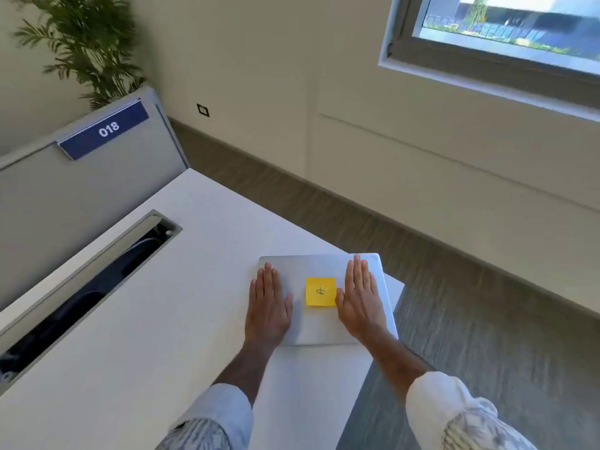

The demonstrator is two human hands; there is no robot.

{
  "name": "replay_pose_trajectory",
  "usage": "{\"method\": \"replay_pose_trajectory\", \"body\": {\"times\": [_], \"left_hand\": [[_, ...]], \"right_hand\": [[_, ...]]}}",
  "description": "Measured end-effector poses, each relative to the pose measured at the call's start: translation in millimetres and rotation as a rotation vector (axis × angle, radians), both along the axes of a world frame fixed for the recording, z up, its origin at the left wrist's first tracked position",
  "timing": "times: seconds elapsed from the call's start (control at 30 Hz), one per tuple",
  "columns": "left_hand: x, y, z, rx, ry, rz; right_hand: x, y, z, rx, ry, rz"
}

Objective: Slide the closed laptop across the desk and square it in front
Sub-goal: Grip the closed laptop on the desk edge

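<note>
The closed laptop [324,323] lay at the desk's [156,319] right end, its far right corner overhanging the edge above the floor. Both hands were flat and spread on the lid, gripping nothing: the left hand [268,306] near the left edge, the right hand [360,300] right of a yellow sticky note [320,291] at lid centre. The long axis ran left to right beneath the 2 palms, roughly crosswise to the forearms and slightly skewed to the desk edge. Each hand sat about equally near. In my judgement, open desk lay to the left, so the slide would go leftward.
</note>
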State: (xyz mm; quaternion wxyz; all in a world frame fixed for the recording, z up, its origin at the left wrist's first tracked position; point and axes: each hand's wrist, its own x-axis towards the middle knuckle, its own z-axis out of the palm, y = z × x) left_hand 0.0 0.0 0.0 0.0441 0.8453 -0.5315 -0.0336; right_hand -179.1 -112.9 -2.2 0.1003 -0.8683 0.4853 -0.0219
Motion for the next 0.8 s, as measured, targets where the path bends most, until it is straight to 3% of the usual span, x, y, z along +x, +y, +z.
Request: {"method": "replay_pose_trajectory", "body": {"times": [0.53,0.8], "left_hand": [[1.2,-21.9,-14.9,0.088,-0.013,0.006],[-3.4,-22.2,-10.6,0.117,-0.002,0.103]], "right_hand": [[-33.9,-28.2,-19.0,0.069,-0.042,-0.214],[-28.3,-27.3,-12.0,0.091,0.089,-0.250]]}}
